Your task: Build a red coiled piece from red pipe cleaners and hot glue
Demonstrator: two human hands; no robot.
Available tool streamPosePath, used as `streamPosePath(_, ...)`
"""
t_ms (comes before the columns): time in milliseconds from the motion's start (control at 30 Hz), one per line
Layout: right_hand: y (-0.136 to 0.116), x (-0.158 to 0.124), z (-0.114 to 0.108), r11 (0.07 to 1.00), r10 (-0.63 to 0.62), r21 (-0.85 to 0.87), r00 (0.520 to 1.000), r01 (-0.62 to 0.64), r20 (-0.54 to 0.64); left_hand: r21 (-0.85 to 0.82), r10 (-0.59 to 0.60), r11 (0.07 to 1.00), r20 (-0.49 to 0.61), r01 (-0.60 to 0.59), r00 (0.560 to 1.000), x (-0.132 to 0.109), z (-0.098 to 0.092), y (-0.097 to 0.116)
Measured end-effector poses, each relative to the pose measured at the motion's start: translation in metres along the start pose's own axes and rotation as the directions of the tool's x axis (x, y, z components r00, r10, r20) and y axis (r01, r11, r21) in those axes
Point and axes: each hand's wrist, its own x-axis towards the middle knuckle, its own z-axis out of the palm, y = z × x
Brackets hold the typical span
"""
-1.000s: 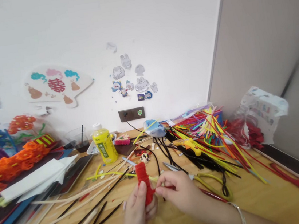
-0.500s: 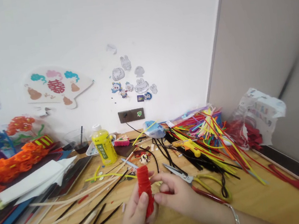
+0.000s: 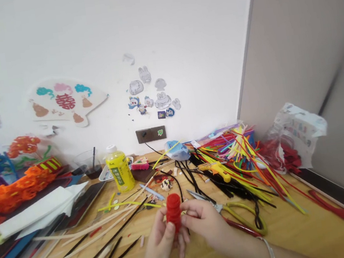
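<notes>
A fuzzy red roll [image 3: 174, 213], ridged like a wound coil, stands nearly upright between my hands above the wooden table. My left hand [image 3: 162, 236] wraps round its lower part, thumb on the near side. From the right, my right hand [image 3: 203, 220] touches the roll with thumb and fingers closed on its side; a bracelet is on that wrist. Scissors with yellow handles [image 3: 244, 211] lie just behind my right hand, blades partly hidden by it. Beyond the roll are a small black-and-white piece [image 3: 166, 184] and a light blue pen [image 3: 152, 191].
Black and cream stems [image 3: 91, 235] spread over the left. A yellow bottle [image 3: 120, 169] stands behind them. Colourful stems [image 3: 235, 150] and a yellow glue gun [image 3: 218, 170] lie at back right. Orange flowers [image 3: 15, 187] and white paper [image 3: 36, 208] are far left.
The red roll has moved slightly right and its top has tipped, showing its end. My left hand has shifted right with it, and its lower fingers now show beneath. My right hand's fingers have closed in.
</notes>
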Motion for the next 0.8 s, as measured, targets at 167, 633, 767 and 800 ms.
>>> streamPosePath(167,-0.002,-0.002,-0.001,1.000,0.015,-0.009,0.999,-0.015,-0.048,0.088,-0.011,0.996,-0.078,0.018,0.997,-0.003,0.005,0.009)
streamPosePath(633,-0.009,-0.007,-0.015,0.942,-0.041,-0.331,0.997,0.059,0.061,0.191,-0.053,0.977,-0.194,0.091,0.980,0.001,-0.001,0.007)
streamPosePath(767,-0.009,-0.007,-0.011,0.793,-0.092,-0.609,0.994,0.034,-0.064,0.321,0.047,0.947,-0.226,0.029,0.973,0.005,0.000,0.016)
streamPosePath(800,-0.010,-0.008,-0.010,0.734,-0.097,-0.678,0.992,0.016,-0.082,0.336,0.060,0.942,-0.222,0.019,0.973,0.005,0.002,0.019)
